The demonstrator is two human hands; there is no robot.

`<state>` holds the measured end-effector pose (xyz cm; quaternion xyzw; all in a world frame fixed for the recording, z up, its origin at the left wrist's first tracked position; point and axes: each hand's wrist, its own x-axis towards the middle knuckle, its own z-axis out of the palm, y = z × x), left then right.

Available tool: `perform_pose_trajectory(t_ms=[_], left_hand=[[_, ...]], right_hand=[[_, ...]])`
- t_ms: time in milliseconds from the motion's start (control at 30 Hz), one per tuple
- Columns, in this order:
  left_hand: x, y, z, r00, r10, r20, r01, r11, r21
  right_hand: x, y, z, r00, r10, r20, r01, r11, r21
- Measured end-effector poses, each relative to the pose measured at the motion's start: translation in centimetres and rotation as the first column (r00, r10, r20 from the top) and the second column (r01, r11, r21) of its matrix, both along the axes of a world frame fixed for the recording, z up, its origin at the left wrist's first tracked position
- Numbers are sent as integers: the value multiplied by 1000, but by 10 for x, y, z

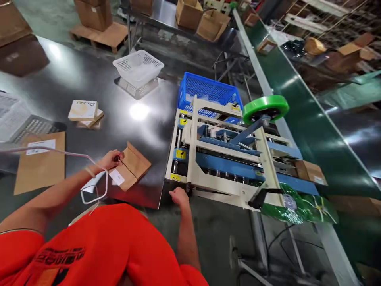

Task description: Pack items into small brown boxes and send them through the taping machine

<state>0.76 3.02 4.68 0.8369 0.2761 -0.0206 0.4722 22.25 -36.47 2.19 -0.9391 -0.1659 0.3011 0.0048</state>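
A small brown cardboard box [131, 167] with a white label lies on the metal table near its front edge, one flap standing up. My left hand [112, 159] is closed on the box's left side, fingertips pinching at its edge. My right hand [179, 196] hangs past the table's corner, just below the near end of the cream and blue carton-sealing machine [205, 159]. Its fingers are curled in, and whatever they may hold is hidden. A white cord [105, 186] loops across my left forearm.
Flat thin boxes [83, 110] are stacked on the table [119, 123]. Behind them stands a white basket [138, 67]. A blue crate [208, 89] sits beyond the machine, which carries a green tape roll [266, 109]. A green conveyor [297, 91] runs along the right.
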Motion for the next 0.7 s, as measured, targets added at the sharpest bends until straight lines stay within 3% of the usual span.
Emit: perform_pose_trajectory(t_ms=[67, 167, 267, 367, 467, 567, 700], left_hand=[[-1, -4, -6, 996, 82, 35, -78, 993, -88], [-5, -9, -19, 981, 166, 98, -150, 976, -156], [-7, -9, -30, 946, 279, 166, -255, 955, -148], [-6, -5, -39, 922, 353, 158, -316, 924, -216], [-4, 0, -46, 935, 330, 132, -269, 900, -342], [-1, 4, -50, 942, 297, 156, -197, 865, -462], [-4, 9, -47, 944, 273, 184, -127, 818, -560]], right_hand=[[-12, 46, 16, 993, 89, 84, -101, 983, 153], [-37, 122, 37, 935, 216, 281, -320, 854, 410], [-74, 168, 43, 902, 358, 239, -429, 798, 424], [-114, 174, 35, 885, 438, 157, -465, 811, 356], [-144, 169, 25, 884, 453, 116, -467, 836, 288], [-156, 171, 16, 891, 438, 118, -454, 858, 239], [-159, 176, -2, 871, 462, 167, -491, 828, 269]])
